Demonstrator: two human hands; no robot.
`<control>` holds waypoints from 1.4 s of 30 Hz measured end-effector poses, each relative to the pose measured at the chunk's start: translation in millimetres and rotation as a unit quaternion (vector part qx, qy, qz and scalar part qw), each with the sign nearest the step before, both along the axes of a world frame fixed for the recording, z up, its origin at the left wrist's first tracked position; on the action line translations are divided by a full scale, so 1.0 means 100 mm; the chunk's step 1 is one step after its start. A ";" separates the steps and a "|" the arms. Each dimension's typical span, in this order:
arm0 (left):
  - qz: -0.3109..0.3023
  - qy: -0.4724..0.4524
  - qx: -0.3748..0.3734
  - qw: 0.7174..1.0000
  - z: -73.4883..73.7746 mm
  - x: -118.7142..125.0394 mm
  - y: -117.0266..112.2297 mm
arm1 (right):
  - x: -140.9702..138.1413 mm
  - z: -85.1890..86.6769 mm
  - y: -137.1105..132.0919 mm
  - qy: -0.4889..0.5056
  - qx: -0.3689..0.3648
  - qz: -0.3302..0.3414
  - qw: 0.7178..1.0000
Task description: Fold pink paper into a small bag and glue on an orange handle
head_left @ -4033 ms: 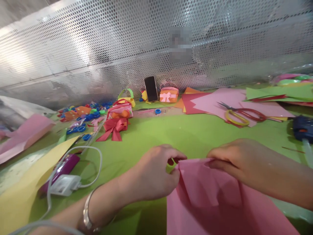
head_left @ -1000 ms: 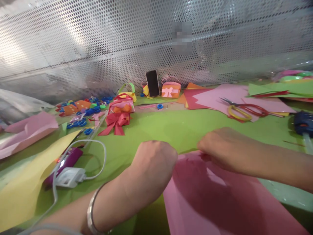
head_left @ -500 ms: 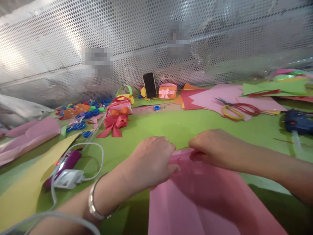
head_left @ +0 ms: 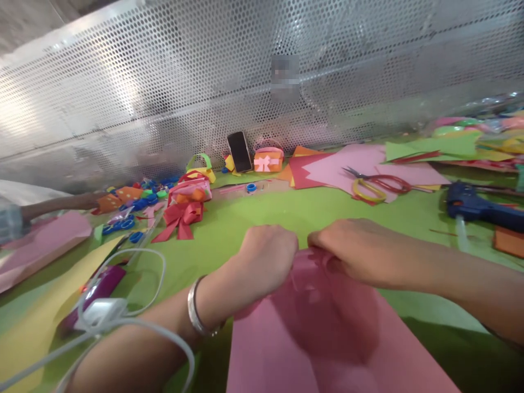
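A large pink paper sheet (head_left: 311, 338) lies in front of me on the green table cover (head_left: 286, 213), its far edge curled up. My left hand (head_left: 266, 259), with a silver bracelet on the wrist, is closed on the sheet's far edge. My right hand (head_left: 356, 251) pinches the same edge right beside it. The two hands nearly touch, and the paper bulges between and below them.
Red and yellow scissors (head_left: 374, 185) lie on pink sheets at the back right, a blue glue gun (head_left: 475, 204) further right. A phone (head_left: 239, 151), paper baskets (head_left: 268, 160) and a red bow (head_left: 180, 215) sit behind. A white charger and cable (head_left: 102, 311) lie left. Another person's arm (head_left: 53, 203) reaches in at far left.
My hands have drawn closer together on the sheet's far edge, which is now curled up more. The view has shifted right, and another person's arm has come in at the left.
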State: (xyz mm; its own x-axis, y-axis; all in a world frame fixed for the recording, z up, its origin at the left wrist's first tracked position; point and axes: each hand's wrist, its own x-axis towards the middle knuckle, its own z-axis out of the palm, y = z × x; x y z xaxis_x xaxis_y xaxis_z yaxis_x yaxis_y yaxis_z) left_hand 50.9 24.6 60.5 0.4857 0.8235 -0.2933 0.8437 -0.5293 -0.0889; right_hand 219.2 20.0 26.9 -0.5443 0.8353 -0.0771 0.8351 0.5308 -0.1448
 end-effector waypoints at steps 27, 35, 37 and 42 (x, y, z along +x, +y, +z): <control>0.006 -0.123 -0.069 0.990 -0.13 -0.20 0.29 | -0.05 0.16 0.09 0.064 -0.024 -0.064 0.996; 0.032 -0.122 -0.101 0.987 -0.13 -0.21 0.31 | -0.04 0.09 0.15 0.097 -0.017 0.000 0.995; 0.026 -0.125 -0.111 0.986 -0.11 -0.22 0.31 | -0.02 0.09 0.15 0.102 -0.016 0.034 0.994; 0.004 -0.131 -0.123 0.984 -0.07 -0.23 0.29 | 0.03 0.08 0.11 0.096 0.066 0.121 0.986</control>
